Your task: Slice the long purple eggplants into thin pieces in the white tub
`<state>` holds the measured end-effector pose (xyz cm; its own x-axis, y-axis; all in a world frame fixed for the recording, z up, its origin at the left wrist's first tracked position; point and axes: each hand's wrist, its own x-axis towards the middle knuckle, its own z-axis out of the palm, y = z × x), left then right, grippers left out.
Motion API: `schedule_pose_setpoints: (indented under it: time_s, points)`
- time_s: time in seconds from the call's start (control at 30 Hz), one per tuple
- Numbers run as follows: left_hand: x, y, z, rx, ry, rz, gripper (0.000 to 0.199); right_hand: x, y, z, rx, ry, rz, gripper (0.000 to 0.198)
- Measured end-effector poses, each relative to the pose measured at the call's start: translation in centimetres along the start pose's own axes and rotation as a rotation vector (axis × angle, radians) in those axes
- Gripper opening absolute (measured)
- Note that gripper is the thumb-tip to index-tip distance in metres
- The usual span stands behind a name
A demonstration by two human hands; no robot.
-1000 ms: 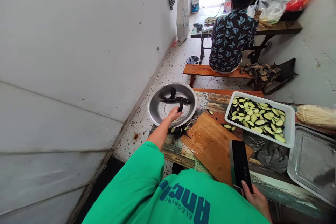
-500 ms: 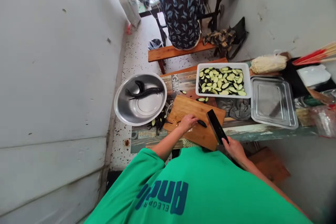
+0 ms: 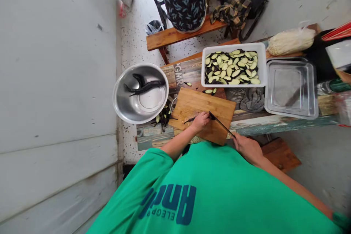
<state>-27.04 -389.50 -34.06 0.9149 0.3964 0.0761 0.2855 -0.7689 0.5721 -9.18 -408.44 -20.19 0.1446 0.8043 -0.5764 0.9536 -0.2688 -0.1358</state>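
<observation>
My left hand (image 3: 201,121) is closed around a dark eggplant (image 3: 189,120) on the wooden cutting board (image 3: 203,98), and a thin part of it sticks out at the left. In my right hand (image 3: 246,148) is the handle of a cleaver (image 3: 221,123). Its blade stands on edge, with the tip close to my left fingers at the eggplant's right end; whether it touches the eggplant I cannot tell. Beyond the board, a white tray (image 3: 261,65) holds many oval eggplant slices (image 3: 231,66). A metal basin (image 3: 120,111) at the left holds whole eggplants (image 3: 148,87).
Eggplant trimmings (image 3: 164,117) lie between basin and board. A few slices (image 3: 209,91) rest on the table below the tray. To the right are a grey cloth (image 3: 252,99), a clear lidded container (image 3: 290,87) and a wrapped pale bundle (image 3: 291,41). A person (image 3: 182,2) sits on a bench (image 3: 156,40).
My right hand has brought the cleaver leftward to the eggplant and turned its blade from flat-facing to on edge. My left hand stays on the eggplant. The whole view has shifted slightly.
</observation>
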Motion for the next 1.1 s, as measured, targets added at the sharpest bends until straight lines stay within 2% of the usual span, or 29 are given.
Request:
schedule_pose_setpoints:
  time_s: [0.1,0.2,0.4,0.53,0.67,0.73,0.8,1.0,1.1]
  points:
    - [-0.2,-0.2,0.5,0.076,0.094,0.063,0.043,-0.2,0.2,-0.3,-0.03,-0.068,0.025,0.04]
    - [-0.2,-0.1,0.4,0.103,0.125,0.103,0.04,1.3,0.2,-0.1,-0.019,-0.111,0.038,0.04]
    - [-0.2,0.0,0.0,0.115,0.123,0.108,0.039,5.3,-1.4,0.2,-0.008,-0.032,0.079,0.04]
    - [-0.2,-0.4,0.5,0.118,0.106,0.112,0.041,3.7,-1.8,-0.7,0.005,-0.043,0.07,0.038]
    - [-0.4,-0.6,0.7,0.098,0.101,0.105,0.044,0.9,-0.9,-1.3,0.006,-0.11,0.041,0.036]
    - [-0.4,-0.6,0.7,0.076,0.098,0.095,0.045,0.5,-0.7,-1.2,0.003,-0.138,0.044,0.037]
    - [-0.4,-0.6,0.6,0.056,0.098,0.087,0.045,1.3,-0.9,-1.0,-0.005,-0.142,0.05,0.038]
    - [-0.4,-0.1,0.4,0.084,0.176,0.1,0.04,6.5,-3.4,-0.6,-0.02,-0.066,0.107,0.04]
    - [-0.5,0.0,0.4,0.126,0.218,0.084,0.036,6.5,-3.6,-1.1,-0.015,-0.023,0.106,0.04]
